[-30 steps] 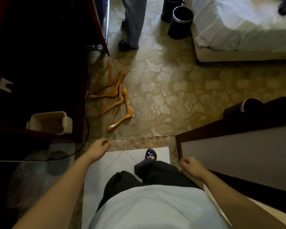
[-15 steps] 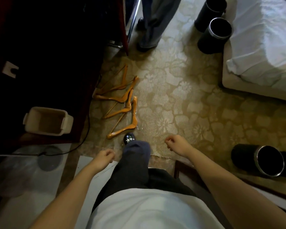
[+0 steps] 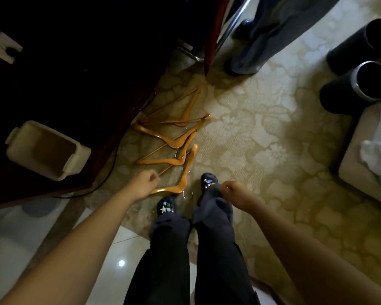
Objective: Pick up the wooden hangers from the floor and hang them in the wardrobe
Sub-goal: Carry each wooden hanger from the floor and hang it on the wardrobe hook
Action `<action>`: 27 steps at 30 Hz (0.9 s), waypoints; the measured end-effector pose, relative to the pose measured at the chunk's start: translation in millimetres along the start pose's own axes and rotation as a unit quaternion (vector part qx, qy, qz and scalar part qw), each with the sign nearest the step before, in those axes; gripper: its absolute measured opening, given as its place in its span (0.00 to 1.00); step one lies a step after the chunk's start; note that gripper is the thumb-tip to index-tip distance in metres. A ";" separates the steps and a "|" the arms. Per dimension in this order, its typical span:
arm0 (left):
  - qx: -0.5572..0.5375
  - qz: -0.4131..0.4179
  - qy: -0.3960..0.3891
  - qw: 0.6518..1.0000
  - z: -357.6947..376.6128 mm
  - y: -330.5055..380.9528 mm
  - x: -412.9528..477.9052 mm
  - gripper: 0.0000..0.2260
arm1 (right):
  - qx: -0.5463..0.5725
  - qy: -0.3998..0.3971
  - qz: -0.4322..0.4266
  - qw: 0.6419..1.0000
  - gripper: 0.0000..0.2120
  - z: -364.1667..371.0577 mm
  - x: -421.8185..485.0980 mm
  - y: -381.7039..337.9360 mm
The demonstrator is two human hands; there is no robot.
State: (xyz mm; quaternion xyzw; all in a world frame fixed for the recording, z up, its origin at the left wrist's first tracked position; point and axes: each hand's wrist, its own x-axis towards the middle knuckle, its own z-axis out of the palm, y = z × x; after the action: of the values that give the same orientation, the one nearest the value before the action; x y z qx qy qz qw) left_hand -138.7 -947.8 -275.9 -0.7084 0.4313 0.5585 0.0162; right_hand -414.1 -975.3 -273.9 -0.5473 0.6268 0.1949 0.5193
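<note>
Several wooden hangers (image 3: 174, 142) lie overlapping on the patterned carpet beside the dark wardrobe (image 3: 79, 69), just ahead of my feet. The nearest hanger (image 3: 180, 183) ends by my left shoe, its metal hook on the carpet. My left hand (image 3: 144, 183) hangs with loosely curled fingers just left of that hanger, holding nothing. Over my right shoe is my right hand (image 3: 231, 190), fingers loosely curled and empty. The wardrobe's inside is dark and I cannot see a rail.
A cream bin (image 3: 46, 150) stands at the wardrobe's foot on the left, a black cable beside it. Another person's legs (image 3: 257, 40) stand at the top by the red door edge (image 3: 213, 34). Two black cylindrical bins (image 3: 356, 84) and a bed corner (image 3: 365, 164) lie right.
I have stepped forward from the tiled threshold onto the carpet; the hangers are now right in front of my feet. Both hands have swung forward and stay empty.
</note>
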 end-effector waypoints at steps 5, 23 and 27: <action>0.015 -0.037 0.024 0.999 27.2 -14.5 113.5 0.10 | -0.031 -0.019 -0.003 0.999 0.09 -16.0 130.2 10.5; 0.096 -0.032 0.087 0.991 89.1 -104.3 450.4 0.26 | -0.019 0.047 0.013 0.999 0.17 26.7 502.6 56.1; 0.226 -0.015 0.100 0.969 78.2 -124.9 498.2 0.28 | 0.000 0.123 0.010 0.992 0.26 27.3 554.6 42.3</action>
State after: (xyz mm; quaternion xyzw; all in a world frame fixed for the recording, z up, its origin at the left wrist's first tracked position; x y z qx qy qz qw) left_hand -118.9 -1125.4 -763.8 -0.7452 0.5347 0.3726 0.1412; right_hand -363.0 -1207.6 -777.5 -0.5612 0.6910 0.1315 0.4362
